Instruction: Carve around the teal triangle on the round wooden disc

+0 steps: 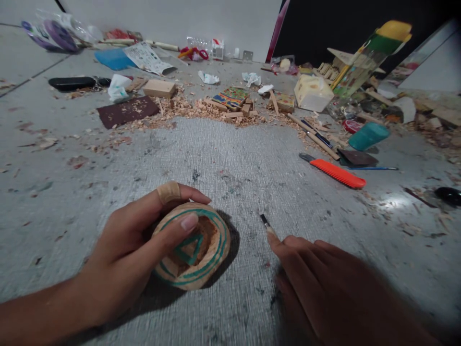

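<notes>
My left hand (129,250) grips a round wooden disc (196,247) that rests on the grey mat (230,158). The disc has green rings and a green triangle drawn on it, with a hollow carved in the middle. My thumb lies across its face, and my forefinger, which wears a plaster, curls round its far rim. My right hand (324,278) is to the right of the disc, fingers closed round a small carving tool (265,222). Only the tool's dark tip shows, beyond my forefinger. The hand is dark and slightly blurred.
Wood shavings and small blocks (201,109) lie along the mat's far edge. An orange-handled knife (336,173) and a teal cup (368,136) are at the right. A dark sandpaper sheet (127,110), a wooden block (159,88) and a tilted bottle (370,55) sit further back.
</notes>
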Demonstrator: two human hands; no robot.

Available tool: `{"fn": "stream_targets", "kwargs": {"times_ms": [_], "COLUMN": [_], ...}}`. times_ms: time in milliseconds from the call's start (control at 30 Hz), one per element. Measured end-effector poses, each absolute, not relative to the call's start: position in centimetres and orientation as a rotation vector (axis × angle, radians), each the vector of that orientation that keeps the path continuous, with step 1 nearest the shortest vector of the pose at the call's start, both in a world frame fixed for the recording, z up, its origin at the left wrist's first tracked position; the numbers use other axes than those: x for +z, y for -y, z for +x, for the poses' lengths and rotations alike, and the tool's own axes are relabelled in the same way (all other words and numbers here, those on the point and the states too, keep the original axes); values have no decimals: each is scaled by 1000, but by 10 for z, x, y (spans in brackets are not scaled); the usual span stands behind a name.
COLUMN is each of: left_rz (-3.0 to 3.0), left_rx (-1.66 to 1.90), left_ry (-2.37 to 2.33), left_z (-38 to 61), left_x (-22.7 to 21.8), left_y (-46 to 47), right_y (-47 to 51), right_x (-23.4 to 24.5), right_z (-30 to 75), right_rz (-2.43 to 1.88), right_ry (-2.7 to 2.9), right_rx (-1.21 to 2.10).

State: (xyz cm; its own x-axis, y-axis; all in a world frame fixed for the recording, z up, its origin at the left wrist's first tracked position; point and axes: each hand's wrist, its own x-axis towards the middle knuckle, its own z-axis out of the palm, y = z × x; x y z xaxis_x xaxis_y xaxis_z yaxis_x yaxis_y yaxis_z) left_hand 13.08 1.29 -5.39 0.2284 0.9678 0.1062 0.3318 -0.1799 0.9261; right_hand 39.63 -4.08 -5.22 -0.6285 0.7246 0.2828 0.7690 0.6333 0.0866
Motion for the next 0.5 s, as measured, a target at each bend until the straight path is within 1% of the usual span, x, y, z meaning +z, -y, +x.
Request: {"fn": "stream_targets", "kwargs": {"times_ms": [200, 400, 500], "left_rz": [1701, 1681, 1684], "left_rx": [905, 909, 916], "left_ry": [-1217, -1227, -1197], "left_z": [128, 126, 128], "left_x": [-55, -57, -55], "left_y": [-14, -13, -14], "right_y": [43, 45, 46], "right_x": [-50, -50, -52], "right_z": [396, 392, 391], "right_rz": [-1202, -1168, -1163], "right_ry": [2657, 2716, 2723], "right_rx": [-254, -410, -423]}}
